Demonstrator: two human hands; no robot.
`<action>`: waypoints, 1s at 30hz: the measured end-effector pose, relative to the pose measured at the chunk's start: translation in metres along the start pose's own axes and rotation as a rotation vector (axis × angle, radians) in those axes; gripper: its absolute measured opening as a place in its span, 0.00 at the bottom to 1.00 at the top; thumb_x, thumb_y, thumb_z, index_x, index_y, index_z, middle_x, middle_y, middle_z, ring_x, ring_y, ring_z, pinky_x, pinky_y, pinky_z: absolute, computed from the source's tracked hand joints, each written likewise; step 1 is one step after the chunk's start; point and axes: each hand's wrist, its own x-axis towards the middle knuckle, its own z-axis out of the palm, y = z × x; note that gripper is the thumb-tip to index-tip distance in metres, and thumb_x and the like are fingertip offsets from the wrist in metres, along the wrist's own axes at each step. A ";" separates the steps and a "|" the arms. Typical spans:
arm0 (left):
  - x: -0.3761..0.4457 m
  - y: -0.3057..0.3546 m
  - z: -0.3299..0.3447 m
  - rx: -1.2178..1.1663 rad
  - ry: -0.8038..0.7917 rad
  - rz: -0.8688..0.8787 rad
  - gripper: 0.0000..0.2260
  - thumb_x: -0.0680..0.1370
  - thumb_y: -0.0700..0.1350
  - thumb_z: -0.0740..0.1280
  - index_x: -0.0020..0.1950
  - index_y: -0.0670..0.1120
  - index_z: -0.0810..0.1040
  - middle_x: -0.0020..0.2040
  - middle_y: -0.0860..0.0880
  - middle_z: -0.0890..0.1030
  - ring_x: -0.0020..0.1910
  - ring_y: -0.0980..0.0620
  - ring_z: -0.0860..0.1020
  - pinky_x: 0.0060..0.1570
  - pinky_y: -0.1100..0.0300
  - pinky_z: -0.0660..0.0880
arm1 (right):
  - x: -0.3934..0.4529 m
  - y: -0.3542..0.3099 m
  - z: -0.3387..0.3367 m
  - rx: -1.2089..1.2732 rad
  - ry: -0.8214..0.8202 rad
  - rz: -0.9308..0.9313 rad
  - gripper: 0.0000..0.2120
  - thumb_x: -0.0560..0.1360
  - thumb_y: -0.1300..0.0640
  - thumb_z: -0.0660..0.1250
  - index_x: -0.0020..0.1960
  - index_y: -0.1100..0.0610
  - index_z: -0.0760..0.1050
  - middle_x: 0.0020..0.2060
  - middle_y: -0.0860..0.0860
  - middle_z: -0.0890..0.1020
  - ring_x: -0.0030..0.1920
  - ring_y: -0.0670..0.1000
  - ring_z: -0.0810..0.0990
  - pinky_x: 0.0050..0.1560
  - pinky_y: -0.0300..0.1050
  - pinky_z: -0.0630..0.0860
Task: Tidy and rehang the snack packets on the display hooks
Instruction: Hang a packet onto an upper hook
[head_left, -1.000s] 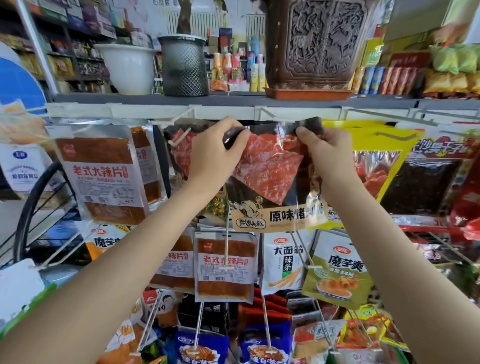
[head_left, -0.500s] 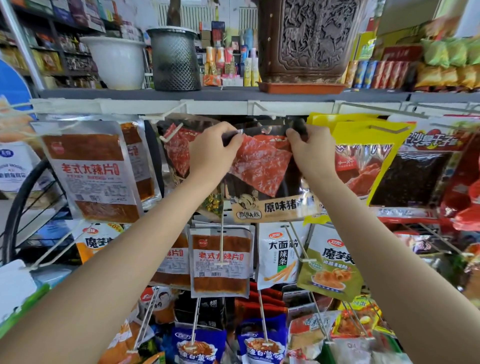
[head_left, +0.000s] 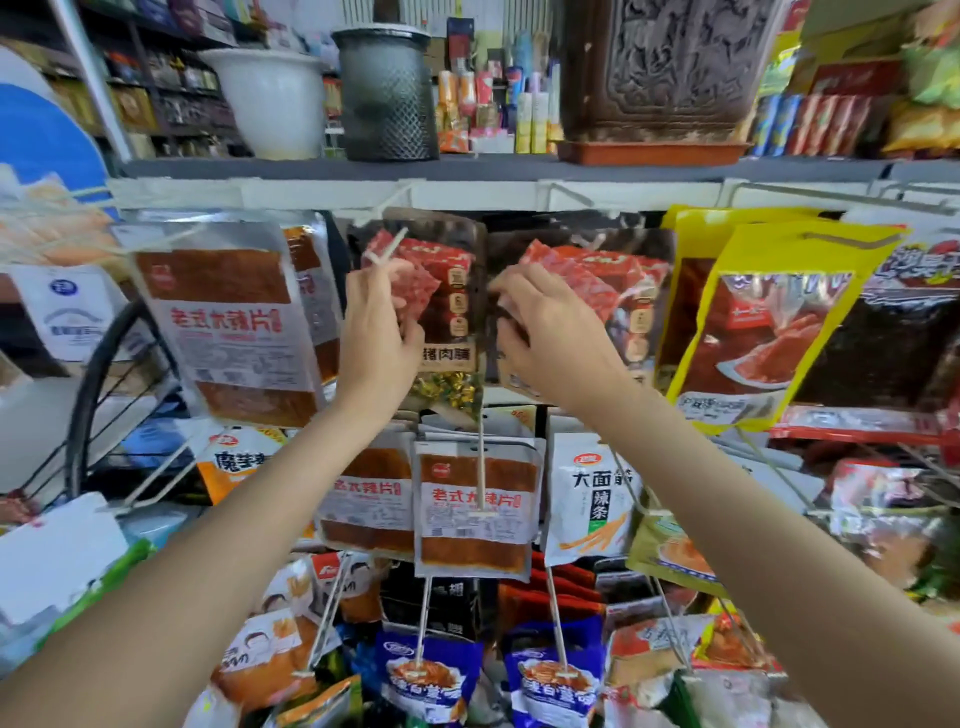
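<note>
Two dark jerky packets (head_left: 441, 291) hang side by side under the shelf (head_left: 467, 169). The left hand (head_left: 376, 332) and right hand (head_left: 556, 338) reach them, fingers loosely curled; grip unclear.

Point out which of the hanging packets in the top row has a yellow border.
The yellow-bordered packet, right of the right hand. The two dark meat packets at the hands and the clear brown-slab packet on the left have none.

left hand (head_left: 376, 332): raised, fingers loosely curled | right hand (head_left: 553, 338): raised, fingers spread | both arms extended
</note>
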 end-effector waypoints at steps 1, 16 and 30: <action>0.002 -0.005 -0.008 0.010 0.000 -0.003 0.19 0.73 0.30 0.62 0.63 0.42 0.68 0.60 0.44 0.68 0.52 0.52 0.74 0.50 0.68 0.69 | 0.010 -0.002 0.006 0.049 -0.037 0.054 0.19 0.76 0.60 0.61 0.65 0.62 0.68 0.62 0.58 0.73 0.60 0.58 0.73 0.55 0.47 0.72; 0.009 -0.051 -0.079 -0.080 -0.049 0.023 0.17 0.76 0.35 0.62 0.64 0.43 0.67 0.59 0.50 0.68 0.50 0.58 0.71 0.47 0.73 0.68 | 0.056 -0.066 0.036 0.735 0.063 0.492 0.12 0.72 0.56 0.64 0.31 0.52 0.68 0.35 0.59 0.74 0.39 0.60 0.75 0.48 0.54 0.75; -0.026 0.053 -0.025 -0.111 -0.029 0.422 0.16 0.76 0.55 0.60 0.60 0.49 0.74 0.59 0.50 0.75 0.59 0.54 0.72 0.63 0.46 0.66 | -0.033 -0.013 -0.079 0.913 0.184 0.416 0.12 0.70 0.56 0.64 0.31 0.53 0.64 0.32 0.57 0.67 0.32 0.53 0.64 0.30 0.40 0.62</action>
